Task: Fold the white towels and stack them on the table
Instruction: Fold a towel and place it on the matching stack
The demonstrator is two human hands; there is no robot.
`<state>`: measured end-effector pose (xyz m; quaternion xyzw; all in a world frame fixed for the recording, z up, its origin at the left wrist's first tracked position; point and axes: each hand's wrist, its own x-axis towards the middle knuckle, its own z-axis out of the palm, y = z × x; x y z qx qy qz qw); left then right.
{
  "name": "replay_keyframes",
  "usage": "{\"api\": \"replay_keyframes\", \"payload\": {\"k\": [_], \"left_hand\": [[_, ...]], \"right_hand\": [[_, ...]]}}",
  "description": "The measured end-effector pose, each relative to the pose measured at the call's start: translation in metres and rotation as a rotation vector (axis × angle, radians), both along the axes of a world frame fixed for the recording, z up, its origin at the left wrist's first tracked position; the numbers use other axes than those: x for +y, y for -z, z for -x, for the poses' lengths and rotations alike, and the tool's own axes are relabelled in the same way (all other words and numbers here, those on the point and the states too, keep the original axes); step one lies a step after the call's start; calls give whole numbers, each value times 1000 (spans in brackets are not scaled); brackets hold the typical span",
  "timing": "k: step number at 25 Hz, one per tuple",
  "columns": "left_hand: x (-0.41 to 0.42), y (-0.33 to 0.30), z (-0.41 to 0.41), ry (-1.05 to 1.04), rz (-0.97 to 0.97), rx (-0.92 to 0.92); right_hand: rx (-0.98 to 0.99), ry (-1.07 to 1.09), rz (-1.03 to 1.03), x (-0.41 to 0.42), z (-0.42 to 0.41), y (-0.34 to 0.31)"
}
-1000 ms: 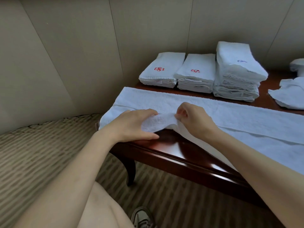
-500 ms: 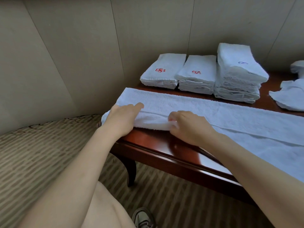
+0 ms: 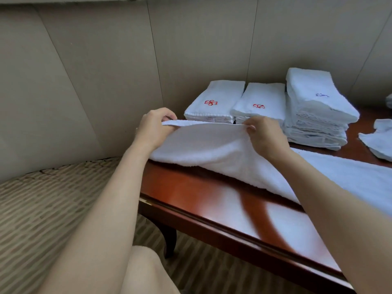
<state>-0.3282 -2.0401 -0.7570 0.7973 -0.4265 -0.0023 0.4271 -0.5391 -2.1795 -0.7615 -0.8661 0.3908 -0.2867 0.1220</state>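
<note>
White towel point(image 3: 222, 149) edge pinched by left hand point(image 3: 153, 128) and right hand point(image 3: 265, 135); long axis trails rightward along table point(image 3: 191, 194).

Soft, even indoor light fills the frame, moderately bright, with no hard-edged shadows. The glossy wooden table point(image 3: 191, 194) at lower centre carries broad pale reflections of the white towel point(image 3: 222, 149) and a darker, smeared reflection of an arm. A thin shadow sits under the towel's lifted edge. The stacked towels point(image 3: 314, 111) at upper right have a cool bluish tint. Wide-angle distortion bends the wall panel seams outward at the left and right edges. The forearms at the bottom of the frame look soft and slightly blurred; the centre is sharper.
</note>
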Motion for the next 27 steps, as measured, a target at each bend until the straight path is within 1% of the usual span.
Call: {"api": "replay_keyframes", "payload": {"k": [3, 6, 8, 10, 12, 13, 14, 15, 17, 18, 19, 23, 27], "left_hand": [[-22, 21, -17, -80, 55, 23], [-33, 42, -37, -164, 1, -58], [-36, 53, -46, -200, -100, -112], [-38, 54, -46, -284, -288, -195], [-47, 42, -28, -363, -428, -344], [-56, 34, -11, -346, -438, -416], [-67, 26, 11, -267, -427, -471], [-79, 19, 38, -131, -406, -509], [-101, 16, 101, 208, -363, -562], [-109, 18, 131, 338, -353, -595], [-116, 20, 157, 422, -342, -634], [-134, 31, 234, 576, -322, -725], [-146, 48, 288, 669, -271, -901]], "right_hand": [[14, -11, -3, -19, -15, 14], [96, -3, -34, -31, -24, 32], [139, -15, -39, -34, -26, 48], [154, -35, -16, -35, -25, 54], [175, -29, -32, -37, -18, 51], [193, -17, -60, -38, -12, 47], [209, 2, -92, -39, -2, 43], [219, 28, -119, -38, 11, 39], [232, 91, -145, -36, 46, 33], [249, 122, -152, -35, 66, 31], [273, 152, -158, -36, 87, 29], [400, 264, -204, -38, 181, 16], [455, 302, -262, -34, 254, 13]]}}
